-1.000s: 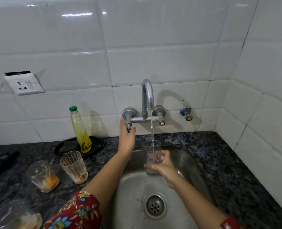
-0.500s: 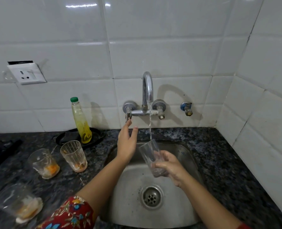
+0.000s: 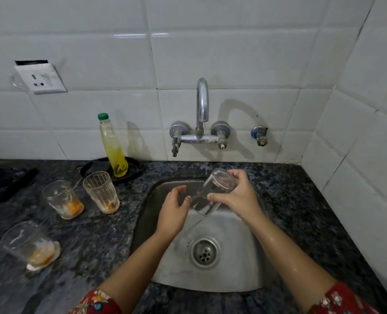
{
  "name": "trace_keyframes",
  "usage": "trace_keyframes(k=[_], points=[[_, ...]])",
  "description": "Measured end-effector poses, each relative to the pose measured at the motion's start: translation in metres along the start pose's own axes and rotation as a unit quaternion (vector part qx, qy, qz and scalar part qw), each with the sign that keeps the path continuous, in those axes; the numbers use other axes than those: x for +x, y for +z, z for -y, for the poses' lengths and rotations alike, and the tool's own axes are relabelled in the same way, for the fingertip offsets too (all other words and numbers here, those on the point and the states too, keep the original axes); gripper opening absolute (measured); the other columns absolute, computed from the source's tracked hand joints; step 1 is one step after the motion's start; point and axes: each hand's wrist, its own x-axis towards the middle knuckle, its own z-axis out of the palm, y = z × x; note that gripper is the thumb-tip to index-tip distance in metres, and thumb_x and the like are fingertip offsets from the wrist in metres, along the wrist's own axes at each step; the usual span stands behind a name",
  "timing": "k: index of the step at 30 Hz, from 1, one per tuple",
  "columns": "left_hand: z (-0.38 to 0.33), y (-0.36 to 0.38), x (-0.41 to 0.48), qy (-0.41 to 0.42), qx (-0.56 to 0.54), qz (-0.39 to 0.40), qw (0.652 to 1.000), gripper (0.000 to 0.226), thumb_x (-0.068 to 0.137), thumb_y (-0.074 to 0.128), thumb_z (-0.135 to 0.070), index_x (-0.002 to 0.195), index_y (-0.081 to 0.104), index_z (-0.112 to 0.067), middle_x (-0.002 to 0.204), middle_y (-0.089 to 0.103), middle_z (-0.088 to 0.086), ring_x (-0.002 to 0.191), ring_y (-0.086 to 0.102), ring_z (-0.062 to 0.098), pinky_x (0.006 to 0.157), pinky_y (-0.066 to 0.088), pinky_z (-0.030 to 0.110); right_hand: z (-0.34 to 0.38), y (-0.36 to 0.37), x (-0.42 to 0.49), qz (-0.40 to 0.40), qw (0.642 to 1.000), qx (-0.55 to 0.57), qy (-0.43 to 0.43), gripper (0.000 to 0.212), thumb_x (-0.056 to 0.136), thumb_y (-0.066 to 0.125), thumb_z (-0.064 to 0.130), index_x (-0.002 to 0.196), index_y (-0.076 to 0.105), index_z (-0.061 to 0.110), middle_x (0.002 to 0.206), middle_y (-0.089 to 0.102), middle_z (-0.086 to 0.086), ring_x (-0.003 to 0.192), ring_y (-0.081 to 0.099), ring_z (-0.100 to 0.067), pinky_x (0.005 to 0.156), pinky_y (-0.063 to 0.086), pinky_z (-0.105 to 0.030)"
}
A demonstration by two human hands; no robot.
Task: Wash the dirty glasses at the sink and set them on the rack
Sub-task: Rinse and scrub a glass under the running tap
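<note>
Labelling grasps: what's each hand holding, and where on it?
Right hand grips the glass around its base end, mouth tipped down over the sink. Left hand is open, holding nothing.

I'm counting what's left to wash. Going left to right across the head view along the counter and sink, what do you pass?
Nearest dirty glass → second dirty glass → ribbed dirty glass → left hand → tilted glass → right hand.
</note>
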Motion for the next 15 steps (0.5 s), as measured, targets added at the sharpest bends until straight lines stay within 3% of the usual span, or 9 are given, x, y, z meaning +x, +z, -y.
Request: trace_keyframes(k=[5, 8, 12, 15], points=[[0.002, -0.005, -0.003, -0.005, 0.069, 0.026, 0.997, 0.037, 0.091, 0.061, -0.021, 0.128, 0.057, -0.020, 0.127, 0.060, -0.004, 0.112, 0.059, 0.011, 0.098, 0.048, 0.033, 0.008, 0.012, -0.010, -0.003, 0.978, -0.186, -0.095, 0.073, 0.051, 0.087, 0.031, 0.110, 0.045, 0.026, 0.105, 0.053, 0.003, 0.097, 0.051, -0.014, 0.074, 0.040, -0.024], [0.007, -0.011, 0.001, -0.024, 0.062, 0.035, 0.997, 0.034, 0.090, 0.062, -0.021, 0.125, 0.060, -0.019, 0.124, 0.062, -0.005, 0.109, 0.060, 0.012, 0.098, 0.049, 0.035, 0.001, 0.024, -0.016, -0.017, 0.974, -0.204, -0.096, 0.072, 0.048, 0.088, 0.029, 0.107, 0.046, 0.027, 0.104, 0.056, 0.001, 0.095, 0.054, -0.016, 0.072, 0.043, -0.025], [0.001, -0.048, 0.018, -0.059, -0.110, 0.022, 0.992, 0.024, 0.092, 0.061, -0.007, 0.115, 0.063, -0.015, 0.118, 0.067, 0.006, 0.106, 0.064, 0.016, 0.092, 0.052, 0.032, 0.014, 0.052, -0.010, -0.068, 0.997, -0.027, -0.007, 0.070, 0.049, 0.093, 0.019, 0.104, 0.050, 0.025, 0.100, 0.063, 0.005, 0.090, 0.062, -0.012, 0.077, 0.050, -0.026], [-0.017, -0.111, 0.040, -0.064, -0.241, -0.015, 0.968, 0.022, 0.095, 0.056, -0.007, 0.114, 0.062, -0.017, 0.112, 0.069, -0.001, 0.102, 0.065, 0.014, 0.076, 0.050, 0.022, 0.049, 0.090, -0.003, -0.063, 0.965, 0.243, 0.071, 0.057, 0.062, 0.085, 0.005, 0.110, 0.056, 0.012, 0.099, 0.069, -0.004, 0.090, 0.067, -0.020, 0.080, 0.054, -0.032]])
